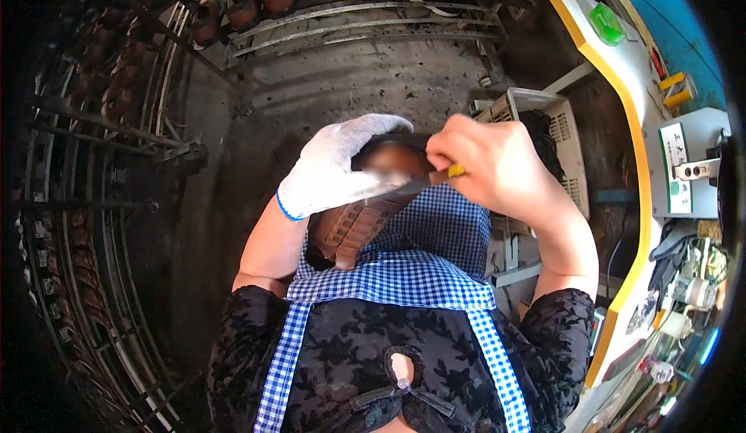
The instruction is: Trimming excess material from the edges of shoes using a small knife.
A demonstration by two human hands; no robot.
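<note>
My left hand, in a white glove with a blue cuff, grips a brown shoe held sole-up over my blue checked apron. The toe of the shoe is blurred between my two hands. My bare right hand is closed around a thin tool with a yellow handle, whose tip rests against the shoe's sole edge. Both hands meet just above my lap.
A curved metal rack with several brown shoes runs along the left and top. A grey plastic crate stands to the right of my hands. A white and yellow workbench with a green item and small tools curves down the right side.
</note>
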